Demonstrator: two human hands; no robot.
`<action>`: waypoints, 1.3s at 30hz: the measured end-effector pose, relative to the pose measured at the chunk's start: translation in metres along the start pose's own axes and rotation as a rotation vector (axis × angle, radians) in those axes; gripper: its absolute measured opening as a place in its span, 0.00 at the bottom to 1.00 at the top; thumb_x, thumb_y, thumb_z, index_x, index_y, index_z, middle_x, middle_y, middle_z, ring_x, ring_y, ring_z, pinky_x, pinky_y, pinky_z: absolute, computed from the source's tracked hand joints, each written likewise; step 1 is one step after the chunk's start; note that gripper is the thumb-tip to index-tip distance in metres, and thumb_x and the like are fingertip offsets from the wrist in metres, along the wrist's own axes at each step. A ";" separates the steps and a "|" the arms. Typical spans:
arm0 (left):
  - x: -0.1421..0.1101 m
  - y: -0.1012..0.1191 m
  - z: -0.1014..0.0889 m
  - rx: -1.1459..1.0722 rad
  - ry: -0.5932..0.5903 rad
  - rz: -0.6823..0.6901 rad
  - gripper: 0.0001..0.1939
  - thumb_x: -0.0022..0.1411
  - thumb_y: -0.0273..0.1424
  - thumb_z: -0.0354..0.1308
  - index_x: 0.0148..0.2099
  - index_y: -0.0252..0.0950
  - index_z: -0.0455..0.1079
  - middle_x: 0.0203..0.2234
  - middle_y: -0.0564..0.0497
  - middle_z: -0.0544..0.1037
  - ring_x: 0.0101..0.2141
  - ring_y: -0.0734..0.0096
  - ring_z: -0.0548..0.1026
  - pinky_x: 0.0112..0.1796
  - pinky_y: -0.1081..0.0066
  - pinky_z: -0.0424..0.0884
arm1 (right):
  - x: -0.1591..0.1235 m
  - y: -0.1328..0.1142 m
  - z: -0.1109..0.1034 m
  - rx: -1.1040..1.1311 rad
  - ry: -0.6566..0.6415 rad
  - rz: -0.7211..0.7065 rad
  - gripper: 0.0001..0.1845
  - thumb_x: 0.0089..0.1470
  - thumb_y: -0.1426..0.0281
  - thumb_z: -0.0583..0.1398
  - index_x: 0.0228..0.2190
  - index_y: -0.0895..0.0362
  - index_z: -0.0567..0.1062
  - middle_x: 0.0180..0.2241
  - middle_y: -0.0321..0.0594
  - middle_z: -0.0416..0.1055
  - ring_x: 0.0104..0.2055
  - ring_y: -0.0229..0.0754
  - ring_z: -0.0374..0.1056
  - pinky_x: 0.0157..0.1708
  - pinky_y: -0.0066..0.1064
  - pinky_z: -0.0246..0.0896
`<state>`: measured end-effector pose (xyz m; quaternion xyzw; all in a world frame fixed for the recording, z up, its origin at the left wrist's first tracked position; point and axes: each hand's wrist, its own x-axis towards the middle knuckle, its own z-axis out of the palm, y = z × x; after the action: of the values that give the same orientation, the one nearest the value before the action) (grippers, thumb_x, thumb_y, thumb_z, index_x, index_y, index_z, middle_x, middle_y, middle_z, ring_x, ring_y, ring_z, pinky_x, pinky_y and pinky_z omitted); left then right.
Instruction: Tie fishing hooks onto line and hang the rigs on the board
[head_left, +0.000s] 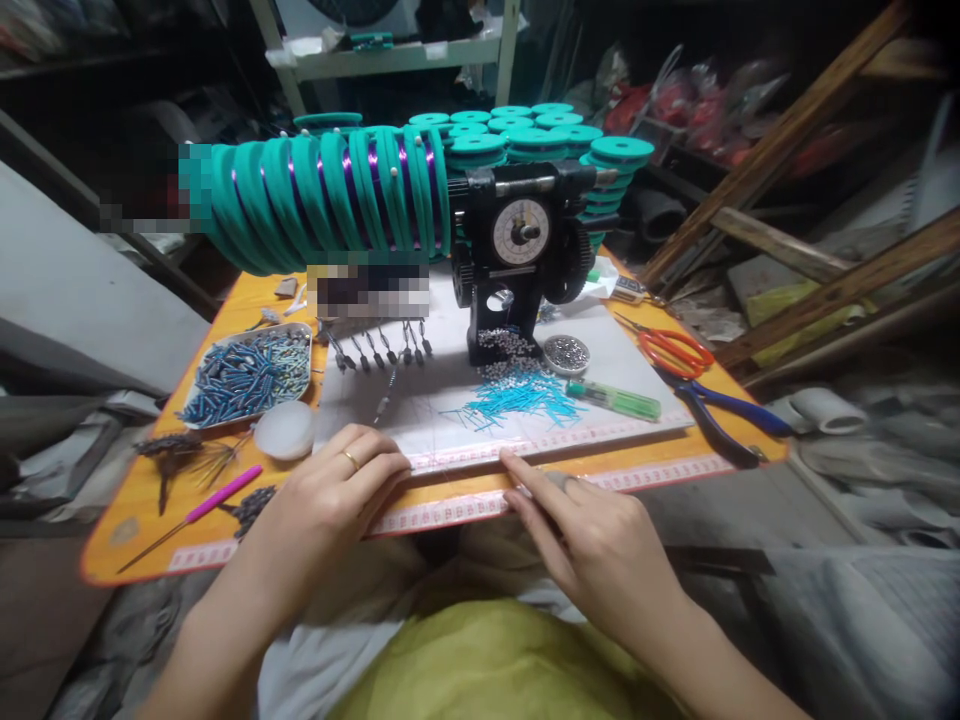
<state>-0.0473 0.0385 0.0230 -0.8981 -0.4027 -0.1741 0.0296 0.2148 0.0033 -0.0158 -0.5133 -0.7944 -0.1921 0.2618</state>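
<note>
- Olive cloth (pixel 450 660) bulged below both hands.
- Right hand (pixel 592 520): palm down, index finger stretched to the board's near edge, thumb apart from it by the tape (pixel 637 477); the gap between them was bare.
- Left hand (pixel 349 475): palm down, fingers loosely bent at the same edge, further left; its underside was hidden, so I could not tell whether it held anything.
- Pink pick (pixel 225 494): lay on the table (pixel 150 520) left of the left hand, its long axis slanting, its metal tip toward the near left.
- White board (pixel 439 400): lay flat on the table just beyond the hands, its long axis running left to right; a printed strip (pixel 547 438) followed its near edge.
- Blue pins (pixel 517 398): heaped on the board, mostly lying crosswise.
- Pliers (pixel 720 415): at the board's right end.
- Black stand (pixel 487 310): upright on the board, a row of teal spools (pixel 322 190) reaching out leftward.
</note>
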 end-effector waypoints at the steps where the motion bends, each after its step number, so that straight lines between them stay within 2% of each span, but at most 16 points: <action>1: 0.000 0.001 0.000 -0.012 0.023 0.003 0.08 0.59 0.24 0.62 0.42 0.38 0.71 0.37 0.55 0.75 0.40 0.80 0.72 0.41 0.77 0.69 | 0.000 0.000 0.000 0.000 0.000 0.002 0.21 0.58 0.63 0.57 0.53 0.49 0.73 0.22 0.35 0.62 0.28 0.17 0.49 0.36 0.18 0.40; 3: -0.002 0.005 0.002 -0.066 0.105 -0.006 0.11 0.58 0.20 0.63 0.42 0.36 0.71 0.38 0.54 0.76 0.41 0.80 0.73 0.44 0.77 0.71 | 0.000 -0.002 -0.003 0.024 0.009 0.020 0.21 0.57 0.63 0.58 0.52 0.50 0.73 0.22 0.34 0.63 0.28 0.17 0.49 0.35 0.17 0.41; 5: -0.004 0.012 0.006 -0.150 0.236 -0.042 0.14 0.55 0.16 0.63 0.43 0.35 0.72 0.39 0.53 0.77 0.47 0.77 0.74 0.50 0.75 0.72 | 0.003 -0.006 -0.007 0.109 0.051 0.052 0.21 0.56 0.66 0.59 0.51 0.52 0.74 0.28 0.32 0.68 0.30 0.14 0.54 0.36 0.14 0.47; 8: -0.005 0.029 0.014 -0.261 0.442 -0.142 0.16 0.54 0.13 0.63 0.40 0.37 0.74 0.39 0.53 0.76 0.54 0.73 0.72 0.56 0.72 0.72 | 0.011 -0.018 -0.014 0.331 0.156 0.039 0.20 0.53 0.71 0.61 0.49 0.55 0.73 0.44 0.32 0.71 0.46 0.15 0.66 0.48 0.10 0.60; 10: -0.006 0.040 0.021 -0.319 0.528 -0.234 0.14 0.55 0.15 0.63 0.39 0.39 0.75 0.39 0.53 0.73 0.53 0.74 0.72 0.53 0.74 0.74 | 0.017 -0.027 -0.014 0.433 0.180 -0.011 0.22 0.52 0.73 0.61 0.50 0.55 0.72 0.51 0.33 0.67 0.57 0.20 0.65 0.55 0.11 0.63; 11: -0.006 0.045 0.024 -0.347 0.551 -0.278 0.13 0.55 0.16 0.63 0.38 0.40 0.76 0.39 0.54 0.71 0.51 0.77 0.72 0.50 0.76 0.74 | 0.020 -0.031 -0.013 0.457 0.178 -0.029 0.22 0.51 0.73 0.61 0.50 0.55 0.72 0.52 0.33 0.67 0.59 0.21 0.64 0.57 0.12 0.64; 15: -0.009 0.055 0.035 -0.479 0.598 -0.380 0.11 0.56 0.21 0.65 0.39 0.43 0.77 0.33 0.56 0.69 0.38 0.86 0.72 0.40 0.85 0.72 | 0.024 -0.041 -0.001 0.513 0.199 -0.014 0.19 0.50 0.75 0.61 0.46 0.56 0.74 0.45 0.32 0.71 0.50 0.17 0.67 0.54 0.10 0.64; 20: -0.012 0.058 0.036 -0.758 0.594 -0.447 0.08 0.58 0.23 0.64 0.37 0.43 0.79 0.29 0.56 0.77 0.34 0.87 0.76 0.37 0.89 0.74 | 0.022 -0.045 0.006 0.580 0.209 -0.006 0.14 0.48 0.76 0.63 0.40 0.58 0.74 0.37 0.31 0.71 0.39 0.16 0.65 0.43 0.10 0.61; 22: -0.012 0.061 0.034 -0.957 0.533 -0.566 0.05 0.58 0.26 0.65 0.35 0.43 0.80 0.31 0.56 0.81 0.35 0.85 0.79 0.39 0.90 0.76 | 0.022 -0.047 0.006 0.587 0.218 -0.002 0.13 0.49 0.75 0.62 0.39 0.57 0.74 0.37 0.31 0.71 0.37 0.16 0.63 0.41 0.10 0.60; 24: -0.009 0.065 0.033 -1.193 0.479 -0.753 0.01 0.56 0.31 0.68 0.33 0.42 0.80 0.31 0.56 0.83 0.34 0.84 0.80 0.38 0.91 0.77 | 0.023 -0.049 0.006 0.574 0.233 -0.014 0.13 0.50 0.74 0.62 0.40 0.57 0.74 0.39 0.32 0.70 0.40 0.17 0.64 0.42 0.11 0.60; 26: -0.006 0.070 0.032 -1.392 0.475 -0.927 0.06 0.51 0.35 0.72 0.31 0.40 0.79 0.28 0.56 0.83 0.29 0.84 0.80 0.33 0.91 0.77 | 0.025 -0.050 0.005 0.545 0.238 -0.039 0.14 0.51 0.74 0.61 0.42 0.57 0.74 0.40 0.33 0.70 0.43 0.20 0.65 0.46 0.13 0.60; 28: -0.004 0.073 0.032 -1.497 0.516 -1.020 0.11 0.46 0.36 0.75 0.30 0.39 0.78 0.24 0.58 0.82 0.25 0.85 0.78 0.29 0.92 0.76 | 0.026 -0.051 0.003 0.515 0.235 -0.060 0.14 0.51 0.74 0.60 0.42 0.57 0.74 0.39 0.33 0.70 0.44 0.21 0.64 0.46 0.14 0.59; 30: -0.003 0.076 0.033 -1.516 0.583 -1.033 0.14 0.43 0.36 0.77 0.30 0.38 0.77 0.22 0.59 0.81 0.23 0.85 0.78 0.28 0.93 0.75 | 0.025 -0.051 0.002 0.501 0.208 -0.062 0.12 0.52 0.73 0.60 0.40 0.57 0.74 0.38 0.33 0.69 0.42 0.20 0.63 0.44 0.14 0.57; 33: -0.007 0.078 0.037 -1.421 0.670 -0.973 0.14 0.46 0.34 0.75 0.34 0.40 0.74 0.24 0.60 0.81 0.26 0.85 0.79 0.31 0.92 0.77 | 0.025 -0.050 0.001 0.533 0.127 -0.040 0.08 0.53 0.73 0.59 0.37 0.58 0.74 0.32 0.34 0.67 0.35 0.18 0.58 0.39 0.14 0.52; 36: -0.016 0.079 0.043 -1.180 0.673 -0.851 0.11 0.53 0.29 0.70 0.37 0.42 0.72 0.30 0.61 0.81 0.32 0.85 0.81 0.37 0.90 0.80 | 0.026 -0.048 -0.002 0.559 0.070 -0.031 0.07 0.54 0.74 0.58 0.36 0.58 0.75 0.28 0.34 0.64 0.32 0.17 0.53 0.37 0.13 0.49; 39: -0.023 0.076 0.047 -0.896 0.629 -0.674 0.14 0.56 0.23 0.66 0.41 0.45 0.70 0.34 0.62 0.81 0.37 0.86 0.81 0.40 0.89 0.80 | 0.030 -0.046 -0.005 0.554 0.037 -0.048 0.07 0.55 0.75 0.57 0.36 0.58 0.75 0.28 0.34 0.64 0.32 0.17 0.52 0.37 0.12 0.49</action>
<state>0.0082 -0.0202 -0.0224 -0.5535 -0.5232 -0.5804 -0.2880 0.1639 0.0036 0.0045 -0.3997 -0.8236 0.0170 0.4021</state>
